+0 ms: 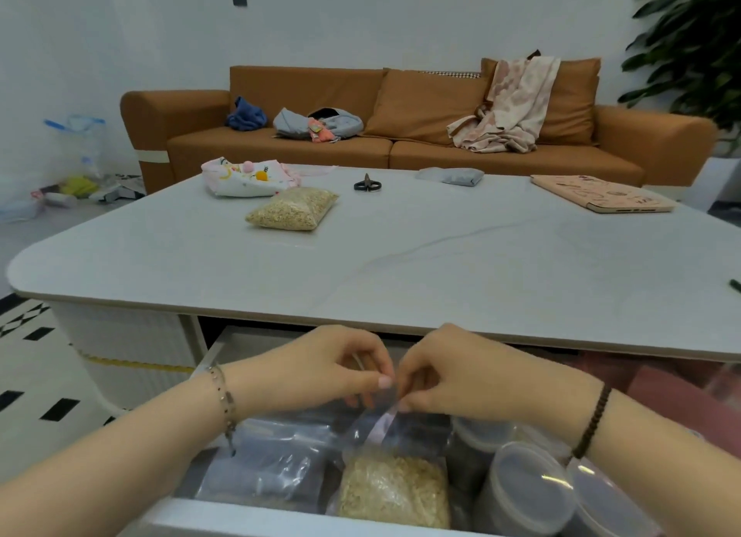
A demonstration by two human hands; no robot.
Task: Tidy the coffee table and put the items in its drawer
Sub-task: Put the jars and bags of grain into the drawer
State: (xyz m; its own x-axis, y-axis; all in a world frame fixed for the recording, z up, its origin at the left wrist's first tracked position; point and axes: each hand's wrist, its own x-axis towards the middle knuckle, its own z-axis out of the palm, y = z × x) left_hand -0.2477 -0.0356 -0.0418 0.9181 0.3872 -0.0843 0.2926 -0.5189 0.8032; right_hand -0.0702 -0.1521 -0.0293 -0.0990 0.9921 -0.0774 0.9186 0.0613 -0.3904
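The left hand point(337, 370) and the right hand point(453, 380) both pinch the top strip of the grain bag point(395, 492). It stands in the open drawer point(240, 516), next to round tubs point(525, 492). If the strip is not squeezed shut all along, grain could spill out. A second bag point(292, 208) lies on the worktop point(401, 264).

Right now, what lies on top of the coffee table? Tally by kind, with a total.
Bag of grain: 1
Scissors: 1
Laptop: 1
Folded grey cloth: 1
Printed white-and-pink fabric item: 1
Dark object cut off at the right edge: 1
Total: 6
Not counted: the zip bag in the drawer.
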